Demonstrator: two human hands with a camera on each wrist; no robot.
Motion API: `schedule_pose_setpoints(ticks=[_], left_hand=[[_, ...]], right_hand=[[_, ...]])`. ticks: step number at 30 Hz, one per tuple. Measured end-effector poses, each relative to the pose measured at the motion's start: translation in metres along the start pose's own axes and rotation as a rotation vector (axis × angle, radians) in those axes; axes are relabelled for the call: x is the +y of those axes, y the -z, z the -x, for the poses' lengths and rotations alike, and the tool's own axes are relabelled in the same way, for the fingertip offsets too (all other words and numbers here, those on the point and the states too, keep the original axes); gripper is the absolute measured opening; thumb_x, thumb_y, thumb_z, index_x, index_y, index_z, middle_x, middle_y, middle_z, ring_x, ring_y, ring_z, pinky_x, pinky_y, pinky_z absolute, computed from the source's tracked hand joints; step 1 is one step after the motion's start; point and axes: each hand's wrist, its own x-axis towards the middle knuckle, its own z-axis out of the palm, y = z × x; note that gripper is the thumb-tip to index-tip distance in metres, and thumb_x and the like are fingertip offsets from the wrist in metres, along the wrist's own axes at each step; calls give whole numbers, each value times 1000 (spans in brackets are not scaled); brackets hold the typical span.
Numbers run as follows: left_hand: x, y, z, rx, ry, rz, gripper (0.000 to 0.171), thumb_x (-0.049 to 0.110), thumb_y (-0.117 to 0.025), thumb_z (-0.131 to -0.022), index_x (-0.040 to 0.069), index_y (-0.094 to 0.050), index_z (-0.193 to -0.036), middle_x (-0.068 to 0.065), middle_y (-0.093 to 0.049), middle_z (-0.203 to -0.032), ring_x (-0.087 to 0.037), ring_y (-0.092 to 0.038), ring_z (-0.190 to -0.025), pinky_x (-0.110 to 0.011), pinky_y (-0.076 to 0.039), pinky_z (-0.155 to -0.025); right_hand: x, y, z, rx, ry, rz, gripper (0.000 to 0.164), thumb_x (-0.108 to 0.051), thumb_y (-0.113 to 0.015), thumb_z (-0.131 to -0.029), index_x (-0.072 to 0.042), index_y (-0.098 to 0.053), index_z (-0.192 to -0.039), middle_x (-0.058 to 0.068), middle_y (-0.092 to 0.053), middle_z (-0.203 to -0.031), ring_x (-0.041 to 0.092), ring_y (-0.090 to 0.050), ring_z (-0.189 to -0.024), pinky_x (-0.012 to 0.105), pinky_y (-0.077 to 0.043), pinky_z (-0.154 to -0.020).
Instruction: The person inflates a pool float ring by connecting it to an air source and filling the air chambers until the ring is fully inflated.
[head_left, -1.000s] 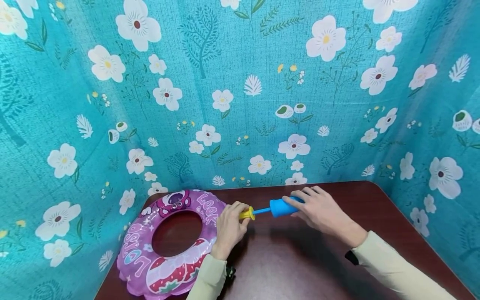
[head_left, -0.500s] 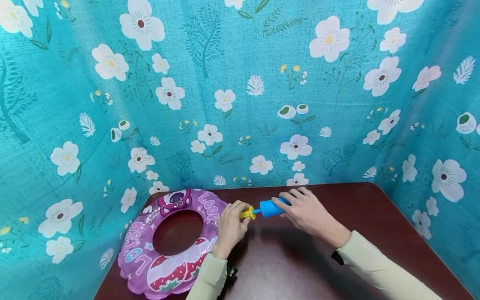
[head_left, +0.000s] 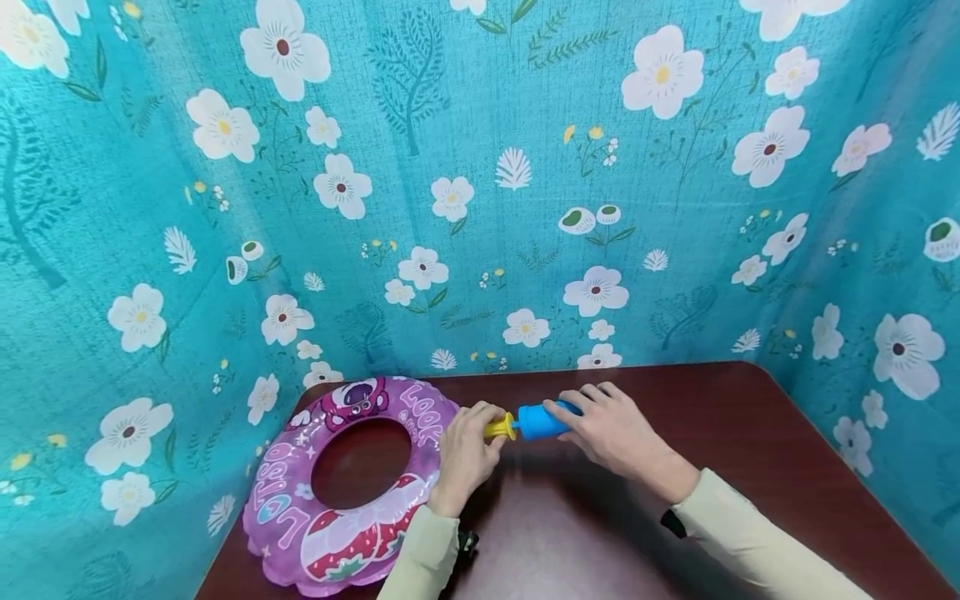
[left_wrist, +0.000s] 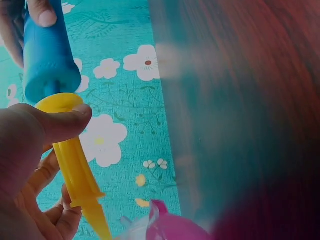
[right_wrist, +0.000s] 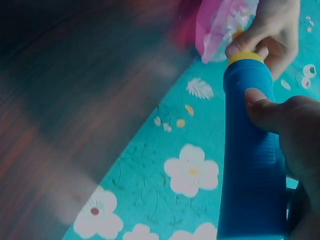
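A hand air pump is held level above the table between both hands. Its yellow nozzle piece point(head_left: 498, 427) is gripped by my left hand point(head_left: 463, 458), the thumb lying across the round flange. In the left wrist view the yellow piece point(left_wrist: 77, 170) tapers down toward a clear and pink bit of the swim ring point(left_wrist: 175, 227). My right hand point(head_left: 617, 435) wraps round the blue barrel point(head_left: 540, 422), thumb along its side in the right wrist view. Only a short length of blue rod point(left_wrist: 52, 88) shows between barrel and flange. The inflated purple swim ring point(head_left: 281, 479) lies left of my left hand.
The dark red-brown table point(head_left: 555, 533) runs under both arms. A teal flowered curtain point(head_left: 480, 250) hangs along its back and sides. A small black object point(head_left: 467, 543) shows beside the left cuff, and a black band point(head_left: 672, 523) under the right cuff.
My right hand has moved left with the blue barrel, so the rod between barrel and yellow piece has grown much shorter. The left hand keeps its grip almost in place.
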Motion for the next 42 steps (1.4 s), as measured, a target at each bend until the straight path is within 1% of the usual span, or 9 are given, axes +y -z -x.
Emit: schedule_pose_setpoints(ticks=[4, 7, 10, 13, 19, 26, 29, 38, 42], left_hand=[[0, -3, -1, -9, 3, -8, 29, 23, -91, -86, 24, -77, -112, 10, -75, -110, -16, -67, -97, -38, -57, -78], [0, -3, 0, 10, 2, -18, 30, 22, -92, -83, 24, -77, -110, 11, -76, -108, -16, -67, -95, -39, -57, -75], [2, -4, 0, 21, -12, -19, 31, 22, -92, -83, 23, -77, -110, 10, -76, -108, -17, -67, -96, -39, -57, -75], [4, -5, 0, 18, -14, -9, 31, 22, -91, -85, 23, -77, -112, 10, -76, -110, -17, -67, -97, -40, -58, -76], [7, -9, 4, 13, 12, 7, 31, 22, -91, -85, 22, -77, -112, 9, -76, -110, -17, -66, -96, -38, -58, -77], [11, -13, 9, 7, -20, -17, 34, 22, -92, -84, 22, -77, -114, 8, -75, -111, -17, -66, -96, -38, -59, -74], [10, -12, 7, 19, -26, -26, 33, 23, -92, -84, 22, -76, -113, 9, -75, -111, -17, -65, -96, -37, -59, -74], [1, -4, 0, 50, -40, -62, 31, 20, -92, -83, 23, -76, -110, 9, -75, -108, -18, -67, -94, -39, -58, -72], [0, -2, -2, 58, -53, -76, 32, 21, -93, -83, 22, -77, -111, 9, -75, -108, -18, -67, -95, -39, -59, -71]], right_hand=[[18, 5, 17, 9, -33, -11, 68, -45, -93, -81, -22, -69, -140, 7, -74, -122, 31, -71, -104, 50, -59, -92], [28, 10, 29, 16, -45, -21, 70, -41, -95, -78, -21, -69, -141, 8, -74, -122, 32, -71, -104, 51, -60, -91], [31, 14, 33, 19, -47, -20, 71, -38, -96, -78, -20, -69, -141, 9, -74, -123, 33, -71, -105, 53, -60, -91], [25, 13, 27, 11, -41, -2, 70, -38, -94, -80, -20, -68, -142, 10, -73, -124, 34, -70, -106, 55, -59, -92], [0, -2, 11, 26, -13, 19, 66, -40, -91, -84, -19, -67, -142, 11, -72, -125, 35, -68, -106, 54, -59, -92], [-18, -13, 10, 45, -8, 5, 65, -40, -91, -84, -18, -68, -141, 10, -72, -123, 34, -68, -104, 52, -59, -89], [-11, -10, 12, 41, -20, -4, 66, -40, -92, -83, -20, -69, -140, 10, -72, -124, 34, -69, -105, 53, -60, -90], [30, 13, 29, 22, -21, 3, 73, -39, -95, -78, -20, -67, -143, 10, -73, -125, 34, -71, -105, 53, -60, -92], [37, 18, 30, 23, -12, 5, 74, -38, -96, -77, -19, -68, -142, 10, -73, -124, 34, -71, -105, 53, -60, -91]])
